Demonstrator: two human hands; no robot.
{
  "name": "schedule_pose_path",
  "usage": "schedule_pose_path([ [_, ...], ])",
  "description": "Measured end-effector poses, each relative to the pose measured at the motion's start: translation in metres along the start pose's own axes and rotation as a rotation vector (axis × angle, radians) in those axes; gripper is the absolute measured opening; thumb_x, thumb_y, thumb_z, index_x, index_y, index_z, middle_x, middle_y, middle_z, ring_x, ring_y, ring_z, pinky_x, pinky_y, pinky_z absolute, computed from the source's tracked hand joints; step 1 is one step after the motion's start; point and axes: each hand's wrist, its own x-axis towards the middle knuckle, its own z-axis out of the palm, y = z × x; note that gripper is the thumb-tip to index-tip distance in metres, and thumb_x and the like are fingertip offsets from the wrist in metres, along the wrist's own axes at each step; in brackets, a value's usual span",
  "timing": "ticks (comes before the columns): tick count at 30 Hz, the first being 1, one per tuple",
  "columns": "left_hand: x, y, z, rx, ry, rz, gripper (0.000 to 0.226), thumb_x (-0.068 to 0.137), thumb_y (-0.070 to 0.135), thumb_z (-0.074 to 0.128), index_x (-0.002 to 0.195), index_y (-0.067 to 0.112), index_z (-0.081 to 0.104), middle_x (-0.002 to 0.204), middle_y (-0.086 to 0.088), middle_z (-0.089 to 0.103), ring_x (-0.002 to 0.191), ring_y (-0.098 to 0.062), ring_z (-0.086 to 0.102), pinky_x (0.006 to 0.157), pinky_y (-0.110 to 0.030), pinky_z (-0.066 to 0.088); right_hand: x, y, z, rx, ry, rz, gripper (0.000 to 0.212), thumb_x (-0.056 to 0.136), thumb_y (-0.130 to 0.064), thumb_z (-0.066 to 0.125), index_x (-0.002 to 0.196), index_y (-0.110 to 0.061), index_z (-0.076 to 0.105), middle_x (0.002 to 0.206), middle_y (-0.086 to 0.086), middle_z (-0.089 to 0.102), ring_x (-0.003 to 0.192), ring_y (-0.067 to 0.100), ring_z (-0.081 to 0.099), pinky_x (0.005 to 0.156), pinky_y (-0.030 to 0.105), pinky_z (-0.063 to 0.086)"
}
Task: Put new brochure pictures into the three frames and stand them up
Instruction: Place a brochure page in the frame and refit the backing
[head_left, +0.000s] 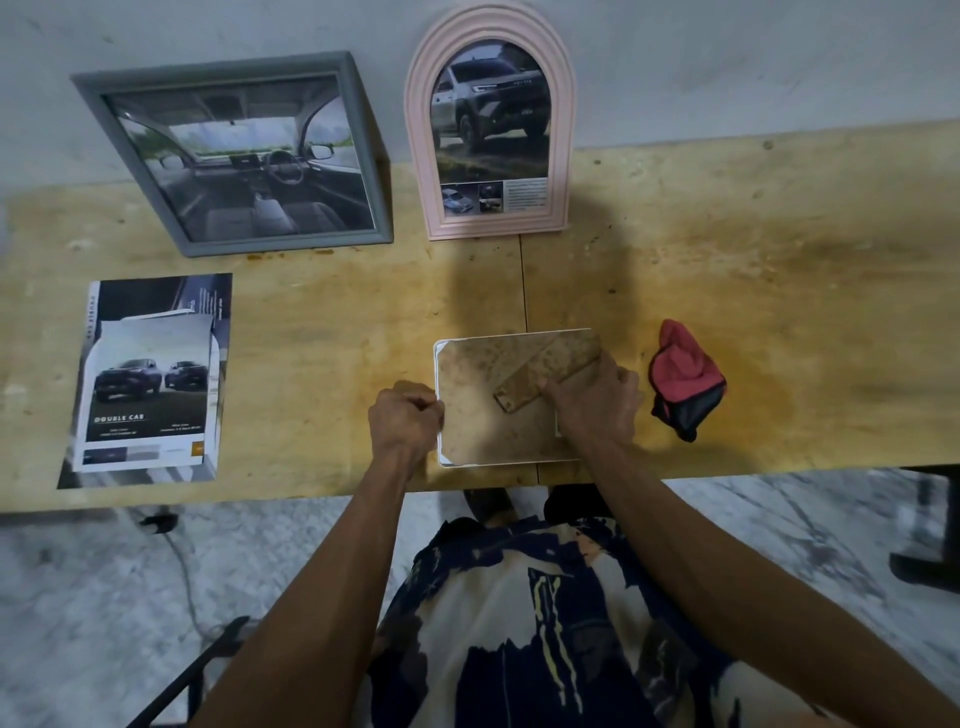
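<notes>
A white frame (470, 431) lies face down near the table's front edge, its brown backing board up. My right hand (597, 402) grips the brown stand flap (540, 371) on that board. My left hand (408, 421) pinches the frame's left rim with curled fingers. A grey frame (234, 150) with a car-interior picture leans on the wall at the back left. Beside it stands a pink arched frame (491, 124) holding a picture of a pickup truck. A stack of car brochures (150, 379) lies flat at the table's left.
A red and black cloth (683, 379) lies to the right of the white frame. The wooden table (779, 291) runs along a grey wall. A dark chair part (924, 561) stands on the marble floor at the right, and a cable (176, 561) trails at the lower left.
</notes>
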Motion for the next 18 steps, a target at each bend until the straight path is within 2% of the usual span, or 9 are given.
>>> schedule_pose_path([
  [2,0.000,0.001,0.000,0.009,-0.001,0.003,0.021,0.077,0.006,0.074,0.064,0.022,0.073,0.076,-0.001,0.075,0.068,-0.029,0.072,0.068,-0.044,0.062,-0.002,-0.002,0.005,-0.046,0.014,0.016,0.089,0.071,-0.059,0.074,0.144,-0.035,0.030,0.137,0.002,0.035,0.129,0.028,0.033,0.096,0.055,0.041],
  [6,-0.004,0.005,-0.002,0.083,-0.010,0.021,0.006,0.077,0.015,0.075,0.072,0.015,0.078,0.068,-0.002,0.073,0.071,-0.027,0.072,0.076,-0.038,0.061,-0.002,0.002,0.006,-0.102,0.004,-0.029,0.091,0.071,-0.067,0.069,0.144,-0.032,0.027,0.136,0.004,0.035,0.127,0.030,0.034,0.095,0.053,0.042],
  [10,-0.011,0.009,-0.001,0.241,-0.022,0.074,0.017,0.079,0.031,0.075,0.080,0.013,0.074,0.079,-0.004,0.072,0.081,-0.027,0.070,0.074,-0.037,0.059,-0.003,0.005,-0.006,-0.096,-0.083,-0.112,0.101,0.071,-0.071,0.066,0.149,-0.026,0.020,0.144,0.009,0.032,0.133,0.033,0.030,0.098,0.053,0.041],
  [13,-0.024,0.014,0.005,0.364,0.002,0.232,0.036,0.080,0.044,0.073,0.101,0.016,0.064,0.104,-0.005,0.063,0.097,-0.028,0.063,0.075,-0.041,0.056,-0.007,0.008,-0.016,-0.153,-0.023,-0.241,0.097,0.078,-0.064,0.064,0.152,-0.021,0.020,0.155,0.009,0.022,0.140,0.033,0.024,0.102,0.050,0.038],
  [16,-0.036,0.020,0.010,0.525,-0.063,0.355,0.069,0.083,0.052,0.071,0.140,0.027,0.044,0.142,-0.006,0.037,0.126,-0.030,0.044,0.082,-0.048,0.054,-0.007,0.013,-0.020,-0.315,0.024,-0.497,0.078,0.088,-0.052,0.059,0.151,-0.017,0.027,0.157,0.009,0.022,0.144,0.032,0.019,0.107,0.047,0.035],
  [18,-0.040,0.022,0.012,0.637,-0.133,0.407,0.081,0.082,0.055,0.071,0.149,0.035,0.031,0.152,-0.002,0.023,0.132,-0.031,0.034,0.080,-0.046,0.053,-0.005,0.016,-0.017,-0.426,-0.032,-0.592,0.072,0.091,-0.048,0.054,0.151,-0.020,0.026,0.160,0.004,0.017,0.145,0.028,0.015,0.107,0.044,0.036],
])
